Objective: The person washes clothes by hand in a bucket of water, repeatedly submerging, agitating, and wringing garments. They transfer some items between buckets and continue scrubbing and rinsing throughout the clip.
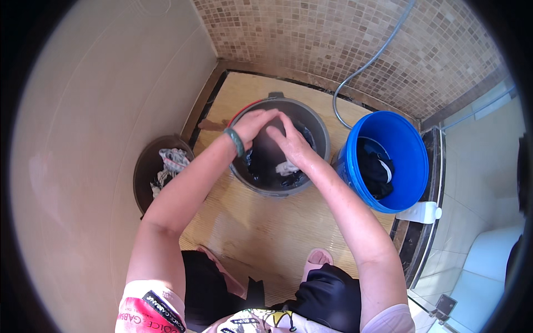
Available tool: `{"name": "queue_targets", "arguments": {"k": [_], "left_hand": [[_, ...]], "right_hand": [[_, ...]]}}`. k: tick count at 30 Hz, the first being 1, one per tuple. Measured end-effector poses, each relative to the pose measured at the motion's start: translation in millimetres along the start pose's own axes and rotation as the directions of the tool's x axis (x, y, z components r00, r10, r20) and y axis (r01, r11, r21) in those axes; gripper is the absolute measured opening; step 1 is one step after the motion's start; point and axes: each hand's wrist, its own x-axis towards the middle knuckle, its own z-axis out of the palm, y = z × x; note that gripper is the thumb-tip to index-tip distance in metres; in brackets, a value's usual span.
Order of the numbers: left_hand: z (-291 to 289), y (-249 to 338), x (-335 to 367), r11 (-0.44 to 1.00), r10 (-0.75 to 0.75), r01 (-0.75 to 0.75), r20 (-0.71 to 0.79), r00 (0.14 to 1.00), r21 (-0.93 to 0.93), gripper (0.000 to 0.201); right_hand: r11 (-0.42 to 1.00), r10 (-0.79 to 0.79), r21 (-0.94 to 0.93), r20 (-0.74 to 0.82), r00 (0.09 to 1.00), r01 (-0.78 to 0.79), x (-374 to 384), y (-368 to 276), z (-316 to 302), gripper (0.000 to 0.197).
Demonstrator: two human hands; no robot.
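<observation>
Over a grey bucket (pixel 323 136) with a red strip at its left rim, my two hands come together at the fingertips. My left hand (pixel 256 123), with a green bangle on the wrist, has its fingers stretched out toward the right one. Thumb and fingers stand apart on my right hand (pixel 292 145). I see nothing held in either. Below them lies dark wet cloth (pixel 256 171) in the bucket, and a pale cloth (pixel 286 168) just under my right hand. The hands hide part of the bucket's inside.
A blue bucket (pixel 413 144) holding dark clothes (pixel 373 172) stands at the right. Beside it lies a white bottle (pixel 420 212). A brown bucket (pixel 143 183) with patterned cloth (pixel 174 159) sits left, by the wall. A grey hose (pixel 367 66) hangs behind.
</observation>
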Motion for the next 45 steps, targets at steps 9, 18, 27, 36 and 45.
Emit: {"name": "queue_targets", "arguments": {"k": [9, 18, 27, 36, 45], "left_hand": [[-15, -44, -8, 0.589, 0.311, -0.387, 0.243, 0.919, 0.709, 0.038], [-11, 29, -20, 0.946, 0.204, -0.136, 0.215, 0.955, -0.295, 0.025], [52, -21, -23, 0.906, -0.128, 0.109, -0.021, 0.992, -0.410, 0.030], [19, -31, -25, 0.967, 0.238, -0.238, 0.013, 0.971, 0.086, 0.030], [12, 11, -5, 0.963, -0.011, 0.030, 0.074, 0.997, -0.268, 0.043]], "right_hand": [[0.960, 0.035, 0.279, -0.127, 0.991, 0.002, 28, 18, -37, 0.027], [0.906, 0.288, 0.413, -0.438, 0.852, -0.093, 27, 30, -64, 0.033], [0.688, -0.465, -0.611, 0.043, 0.884, 0.392, 7, -17, 14, 0.028], [0.724, -0.537, -0.501, 0.023, 0.844, 0.474, -9, -29, 40, 0.027], [0.975, 0.195, 0.118, -0.024, 0.981, -0.191, 22, 15, -29, 0.050]]}}
